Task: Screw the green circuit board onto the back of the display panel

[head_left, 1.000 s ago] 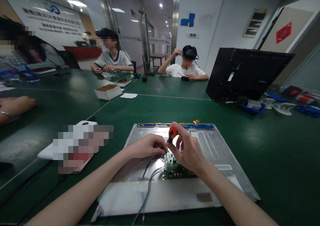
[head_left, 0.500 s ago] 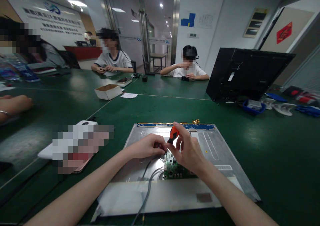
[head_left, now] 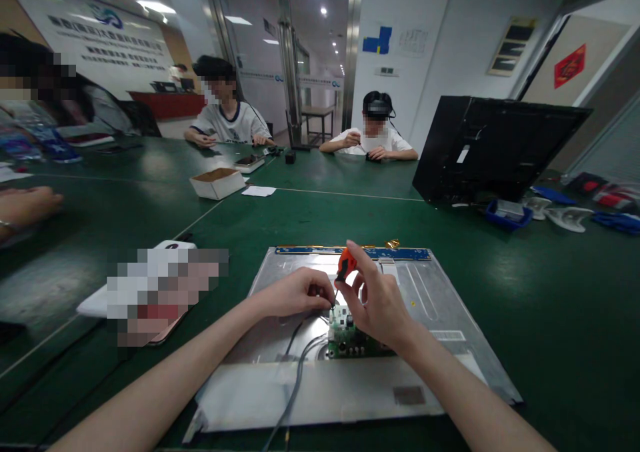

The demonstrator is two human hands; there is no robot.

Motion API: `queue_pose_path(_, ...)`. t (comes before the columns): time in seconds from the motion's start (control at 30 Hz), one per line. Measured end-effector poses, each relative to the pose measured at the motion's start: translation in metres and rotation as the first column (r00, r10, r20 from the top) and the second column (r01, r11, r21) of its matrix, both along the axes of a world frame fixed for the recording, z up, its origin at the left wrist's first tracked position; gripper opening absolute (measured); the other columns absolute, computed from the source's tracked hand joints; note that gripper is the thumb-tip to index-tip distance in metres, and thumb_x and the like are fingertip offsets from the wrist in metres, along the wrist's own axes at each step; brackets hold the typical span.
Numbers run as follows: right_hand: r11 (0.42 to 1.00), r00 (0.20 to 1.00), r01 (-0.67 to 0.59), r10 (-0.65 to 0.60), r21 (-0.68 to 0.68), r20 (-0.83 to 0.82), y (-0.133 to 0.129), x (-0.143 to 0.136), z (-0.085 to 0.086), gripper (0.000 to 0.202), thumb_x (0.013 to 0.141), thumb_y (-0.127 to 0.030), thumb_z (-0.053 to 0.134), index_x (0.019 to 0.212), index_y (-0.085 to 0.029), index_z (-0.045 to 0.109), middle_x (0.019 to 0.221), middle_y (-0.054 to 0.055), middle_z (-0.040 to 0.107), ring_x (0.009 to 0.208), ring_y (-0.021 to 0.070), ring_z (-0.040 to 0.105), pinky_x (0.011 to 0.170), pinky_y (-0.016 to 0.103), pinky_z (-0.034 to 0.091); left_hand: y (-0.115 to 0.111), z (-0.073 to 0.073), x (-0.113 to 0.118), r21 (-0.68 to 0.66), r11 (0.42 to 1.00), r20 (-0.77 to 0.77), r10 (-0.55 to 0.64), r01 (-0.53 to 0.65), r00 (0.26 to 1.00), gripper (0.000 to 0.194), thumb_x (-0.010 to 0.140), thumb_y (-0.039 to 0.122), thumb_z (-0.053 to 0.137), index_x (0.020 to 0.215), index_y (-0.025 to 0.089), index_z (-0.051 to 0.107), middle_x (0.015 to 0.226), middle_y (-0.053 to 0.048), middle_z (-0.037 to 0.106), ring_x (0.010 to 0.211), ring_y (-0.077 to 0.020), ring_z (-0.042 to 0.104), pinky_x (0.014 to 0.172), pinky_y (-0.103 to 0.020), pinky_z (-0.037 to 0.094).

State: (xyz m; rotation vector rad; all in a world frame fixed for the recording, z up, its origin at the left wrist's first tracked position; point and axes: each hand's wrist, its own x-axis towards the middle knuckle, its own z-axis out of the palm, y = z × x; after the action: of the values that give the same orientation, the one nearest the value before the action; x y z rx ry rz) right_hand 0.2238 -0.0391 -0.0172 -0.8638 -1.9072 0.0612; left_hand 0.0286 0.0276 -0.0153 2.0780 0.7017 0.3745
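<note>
My right hand (head_left: 375, 299) is closed round a screwdriver (head_left: 346, 264) with an orange and black handle. Its thin shaft slants down to the upper left corner of a green circuit board (head_left: 345, 335). At that same corner the fingers of my left hand (head_left: 305, 291) are pinched together beside the screwdriver tip; what they hold, if anything, is hidden. The board lies on the silver metal back of a display panel (head_left: 425, 305), partly covered by my right hand. Grey cables (head_left: 299, 379) run from the board's left side over the panel's near edge.
Two phones (head_left: 155, 292) lie left of the panel. Farther off are an open white box (head_left: 217, 182), a slip of paper (head_left: 259, 191) and a black monitor housing (head_left: 490, 149) with a blue tray (head_left: 509, 214). Several people sit round the green table (head_left: 325, 222).
Around the screwdriver my right fingers have shifted slightly, and its handle has turned a little. My left hand stays in place. Across the table, a person's hand has lowered from near the face.
</note>
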Motion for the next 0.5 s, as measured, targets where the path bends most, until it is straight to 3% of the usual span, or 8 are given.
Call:
queue_pose_path(0.23,0.999,1.0,0.023,-0.022,0.049,-0.016,0.0024,0.0007,-0.0009,0.06,0.098,-0.028,0.055,0.149,-0.026,0.024,0.075,-0.003,0.062,0.047,0.0104,0.054,0.041,0.022,0.038,0.0003,0.0013,-0.0005,0.002,1.0,-0.01,0.007,-0.007,1.0,0.003,0.079,0.017,0.068,0.076,0.016,0.069,0.071,0.002,0.063,0.067,-0.0135,0.054,0.063,-0.024,0.041)
queue_pose_path(0.5,1.0,1.0,-0.006,0.006,0.009,-0.013,-0.002,-0.0009,0.0037,0.066,0.096,-0.02,0.047,0.154,-0.023,0.016,0.079,0.001,0.065,0.049,0.012,0.056,0.041,0.023,0.04,-0.0005,0.002,-0.0005,-0.015,1.0,-0.008,-0.01,0.01,1.0,0.001,0.08,0.017,0.069,0.079,0.016,0.07,0.072,0.001,0.063,0.068,-0.014,0.053,0.063,-0.024,0.04)
